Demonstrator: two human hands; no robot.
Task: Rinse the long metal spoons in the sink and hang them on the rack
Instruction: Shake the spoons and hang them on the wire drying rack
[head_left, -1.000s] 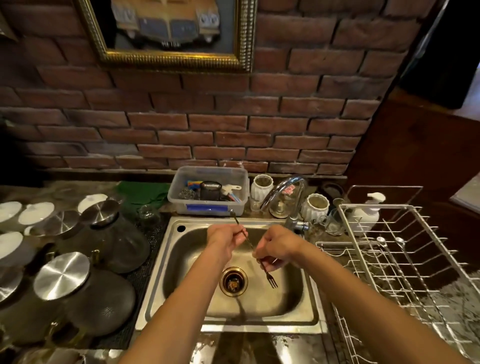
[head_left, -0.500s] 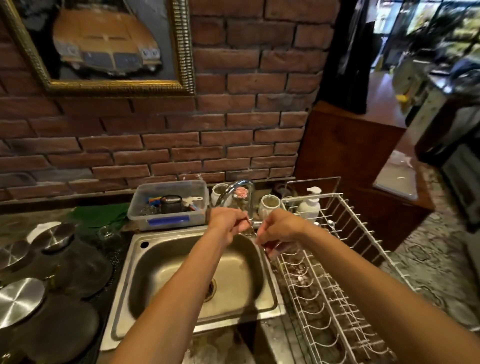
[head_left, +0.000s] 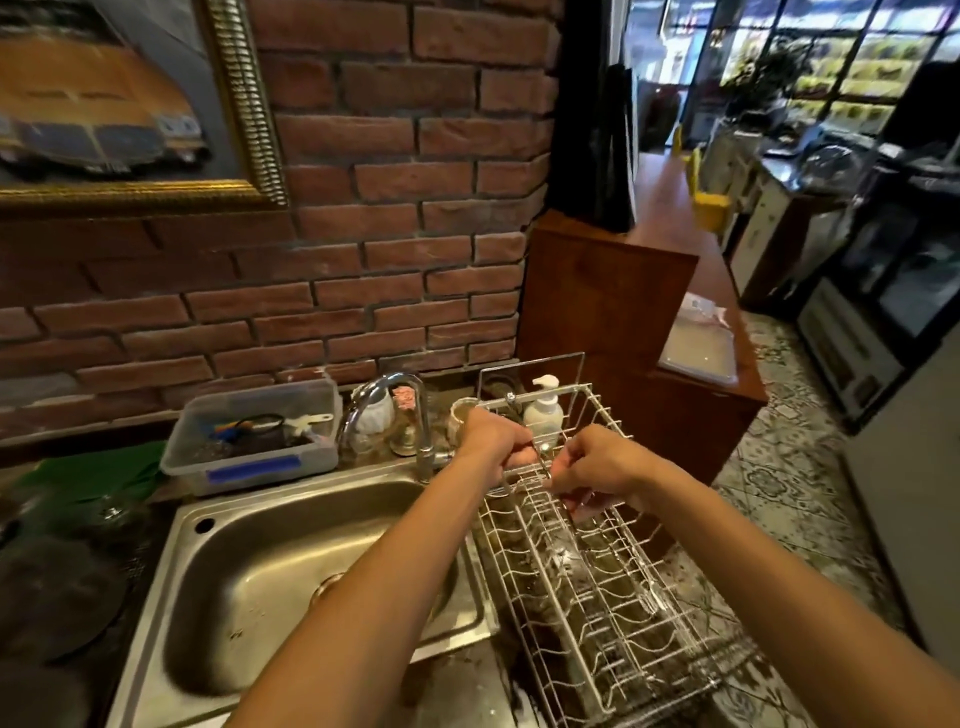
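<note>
While both hands meet over the rack's near-left corner, the scene reads so:
Left hand (head_left: 496, 439): fist curled on a thin metal utensil (head_left: 540, 457).
Right hand (head_left: 597, 465): fingers pinching at it, just beside.
Utensil: mostly hidden; axis unclear.
Rack (head_left: 613, 582): directly below, wires open rightward.
Sink (head_left: 270, 587): left, behind the forearms.

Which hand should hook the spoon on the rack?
Probably the left hand: it grips the thin metal utensil right at the wire rack edge. The right hand only pinches beside it.
</note>
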